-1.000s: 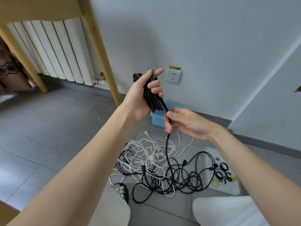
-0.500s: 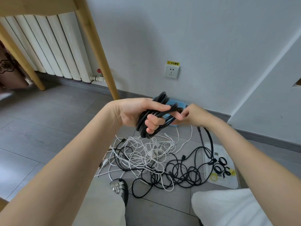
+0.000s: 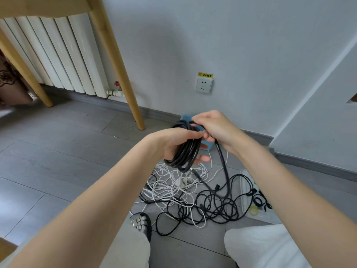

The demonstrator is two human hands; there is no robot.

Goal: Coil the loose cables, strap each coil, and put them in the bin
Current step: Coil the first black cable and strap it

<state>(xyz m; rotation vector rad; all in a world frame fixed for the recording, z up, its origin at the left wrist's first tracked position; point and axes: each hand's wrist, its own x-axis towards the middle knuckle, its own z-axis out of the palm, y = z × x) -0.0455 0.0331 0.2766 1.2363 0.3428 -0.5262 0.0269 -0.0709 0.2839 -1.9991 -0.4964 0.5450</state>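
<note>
Floor (image 3: 58,161) of grey tiles runs to a pale wall (image 3: 251,45), with a white radiator (image 3: 63,55) at the left behind a slanted wooden leg (image 3: 116,64). Low on the wall sits a socket (image 3: 203,85) under a yellow label. On the floor near the person's knees lies a tangle of loose cables: black cable (image 3: 208,207) looping at the front and right, thinner white cable (image 3: 173,182) heaped just behind it, the two overlapping. To the right of the tangle a clear tray (image 3: 246,190) holds several small black and yellow straps (image 3: 258,200), partly hidden by the right forearm. A sandalled foot (image 3: 141,223) shows at the near edge of the tangle.

Above the pile, both hands hold a black coil (image 3: 185,149) in the air. The left hand (image 3: 173,142) grips the coil with its fingers curled through the loops and the thumb lying over the top. The right hand (image 3: 214,126) meets it at the coil's upper right, fingers bent and pinching the black strand there; from under this hand the free length hangs blurred down to the floor pile. Behind the hands, against the skirting, stands a blue bin (image 3: 207,146), mostly hidden; what it contains, if anything, cannot be seen.
</note>
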